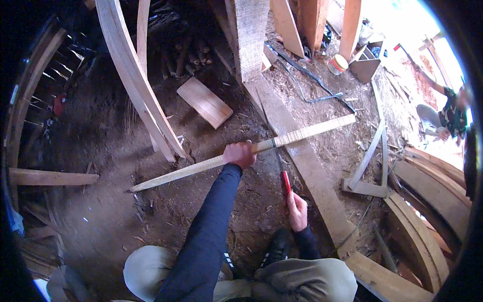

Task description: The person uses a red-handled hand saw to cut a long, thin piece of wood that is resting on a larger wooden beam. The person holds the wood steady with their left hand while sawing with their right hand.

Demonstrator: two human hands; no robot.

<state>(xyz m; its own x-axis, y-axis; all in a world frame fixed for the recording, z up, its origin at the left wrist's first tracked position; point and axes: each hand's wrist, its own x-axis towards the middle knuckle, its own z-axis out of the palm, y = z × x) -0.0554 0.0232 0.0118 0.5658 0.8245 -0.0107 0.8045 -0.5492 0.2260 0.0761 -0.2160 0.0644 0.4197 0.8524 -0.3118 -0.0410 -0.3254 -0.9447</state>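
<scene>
Nearest are the person's bent knees [312,279] in tan trousers, by the near end of a long plank [314,181] on the floor. Right of the plank's far end stand a round tub [338,65] with a red-rimmed lid, its contents hidden, and an open-topped wooden box [366,68] holding something dark and bluish, too small to tell. Left of the plank, the left hand [240,154] is closed over a wooden strip [314,130], knuckles up, its dark-sleeved forearm stretched straight out. The right hand [298,211], also left of the plank, grips the red handle of a saw [286,181], whose thin dark blade crosses the wooden strip. Pale, long and slightly bowed, the wooden strip spans the plank, ripple-marked toward its right end and tapering leftward.
</scene>
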